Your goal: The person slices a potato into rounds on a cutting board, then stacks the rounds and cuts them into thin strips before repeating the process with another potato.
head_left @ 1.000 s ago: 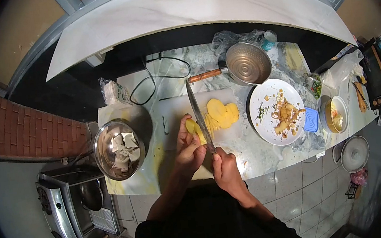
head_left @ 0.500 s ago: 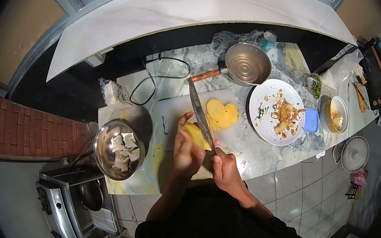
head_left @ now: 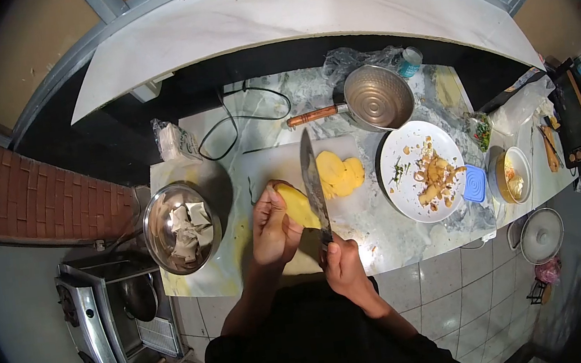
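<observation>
So the left hand [head_left: 272, 221] is pinching a chunky yellow piece [head_left: 296, 207] in its grip, and that piece is showing over the near part of the white cutting board [head_left: 268, 164], right by the knife. The right hand [head_left: 345, 265] is wrapping its grip tight around the handle of the knife [head_left: 311, 172], with the blade pointing away from the person. Can't really tell if the blade is touching the piece or just sitting beside it. A bunch of yellow slices [head_left: 340, 174] are lying overlapped on the board, just right of the blade. Further right on the bench [head_left: 393, 245], a white plate [head_left: 407, 195] is holding brownish peelings [head_left: 437, 179], and a metal pan [head_left: 378, 98] is resting behind it. Over on the left, a steel bowl [head_left: 154, 231] is holding pale chunks [head_left: 191, 230].
</observation>
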`<move>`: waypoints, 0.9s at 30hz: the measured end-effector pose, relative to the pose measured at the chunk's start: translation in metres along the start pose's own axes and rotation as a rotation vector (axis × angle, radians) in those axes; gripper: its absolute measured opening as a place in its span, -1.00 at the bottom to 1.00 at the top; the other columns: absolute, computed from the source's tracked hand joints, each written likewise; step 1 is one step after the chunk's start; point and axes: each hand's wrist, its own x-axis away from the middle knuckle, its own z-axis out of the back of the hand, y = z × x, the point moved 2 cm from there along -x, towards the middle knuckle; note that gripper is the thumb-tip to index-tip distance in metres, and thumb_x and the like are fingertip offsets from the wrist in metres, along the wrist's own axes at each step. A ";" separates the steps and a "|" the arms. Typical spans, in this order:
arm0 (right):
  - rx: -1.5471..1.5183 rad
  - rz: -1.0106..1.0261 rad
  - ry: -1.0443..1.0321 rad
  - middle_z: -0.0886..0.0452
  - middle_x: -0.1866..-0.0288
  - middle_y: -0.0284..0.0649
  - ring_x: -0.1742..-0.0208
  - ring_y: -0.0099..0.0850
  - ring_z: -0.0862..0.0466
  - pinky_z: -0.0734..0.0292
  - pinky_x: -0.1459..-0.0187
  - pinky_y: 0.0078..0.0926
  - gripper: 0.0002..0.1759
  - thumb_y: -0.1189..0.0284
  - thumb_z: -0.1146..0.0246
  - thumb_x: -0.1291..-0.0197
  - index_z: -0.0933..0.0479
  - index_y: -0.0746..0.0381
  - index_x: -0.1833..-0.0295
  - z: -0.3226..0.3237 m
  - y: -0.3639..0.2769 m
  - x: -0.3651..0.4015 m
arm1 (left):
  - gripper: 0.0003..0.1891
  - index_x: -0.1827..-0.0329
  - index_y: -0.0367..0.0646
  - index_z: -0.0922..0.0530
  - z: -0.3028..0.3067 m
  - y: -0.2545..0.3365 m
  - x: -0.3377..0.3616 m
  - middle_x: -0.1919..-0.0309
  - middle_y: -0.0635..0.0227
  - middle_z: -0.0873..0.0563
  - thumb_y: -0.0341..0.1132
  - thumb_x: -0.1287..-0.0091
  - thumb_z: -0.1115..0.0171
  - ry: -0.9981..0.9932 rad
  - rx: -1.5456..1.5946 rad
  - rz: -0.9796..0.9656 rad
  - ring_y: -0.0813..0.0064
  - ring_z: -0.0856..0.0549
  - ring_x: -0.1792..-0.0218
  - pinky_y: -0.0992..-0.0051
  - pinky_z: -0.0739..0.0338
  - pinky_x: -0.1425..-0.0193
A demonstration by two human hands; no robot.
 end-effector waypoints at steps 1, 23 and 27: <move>0.007 -0.009 -0.015 -0.36 0.72 -0.21 0.71 -0.29 -0.45 -0.31 0.59 -0.39 -0.45 0.13 0.24 -0.48 -0.34 0.33 0.42 0.001 -0.001 0.001 | -0.76 -0.05 -0.13 -0.34 0.000 0.000 0.001 0.15 0.30 -0.60 -0.18 -0.52 0.11 -0.034 -0.008 0.000 0.39 -0.69 0.16 0.23 -0.66 0.03; -0.061 -0.099 -0.105 -0.41 0.67 0.01 0.60 0.05 -0.48 -0.33 0.50 -0.17 -0.65 0.37 0.11 -0.44 -0.36 0.37 0.38 0.011 -0.023 -0.002 | -0.76 0.07 -0.28 -0.43 -0.020 0.025 0.000 0.30 0.40 -0.58 -0.24 -0.52 0.04 0.043 -0.247 -0.051 0.72 -0.54 0.36 0.66 -0.46 0.26; -0.081 -0.107 -0.113 -0.39 0.68 -0.02 0.61 0.01 -0.49 -0.33 0.51 -0.20 -0.63 0.35 0.12 -0.45 -0.35 0.37 0.38 0.013 -0.024 0.000 | -0.72 0.10 -0.27 -0.46 -0.019 0.028 0.002 0.40 0.47 -0.55 -0.18 -0.50 0.00 0.041 -0.396 -0.015 0.80 -0.43 0.48 0.73 -0.30 0.42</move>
